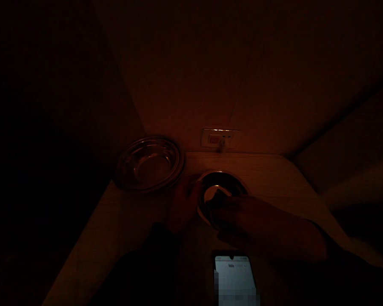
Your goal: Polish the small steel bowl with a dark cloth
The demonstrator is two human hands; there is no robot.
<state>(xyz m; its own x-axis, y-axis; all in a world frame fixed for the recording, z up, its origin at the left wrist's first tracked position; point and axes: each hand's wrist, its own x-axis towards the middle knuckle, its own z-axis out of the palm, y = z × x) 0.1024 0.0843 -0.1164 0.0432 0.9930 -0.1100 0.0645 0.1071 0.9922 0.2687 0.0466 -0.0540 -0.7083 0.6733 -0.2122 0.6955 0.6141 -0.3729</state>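
Observation:
The scene is very dark. A steel plate or bowl point(221, 178) lies on a pale table top point(274, 178). My left hand point(183, 204) rests against that plate's left rim, its fingers curved on the edge. My right hand point(242, 221) reaches over the plate from the right, with its fingertips down inside on a pale patch; whether they pinch anything is lost in the dark. A second steel plate point(150, 163) leans tilted against the wall at the left, apart from both hands.
A lit phone point(234, 278) lies near the table's front edge, below my right hand. A wall socket point(218, 138) with a plug and cable sits behind the table. The table's left and right edges drop into darkness.

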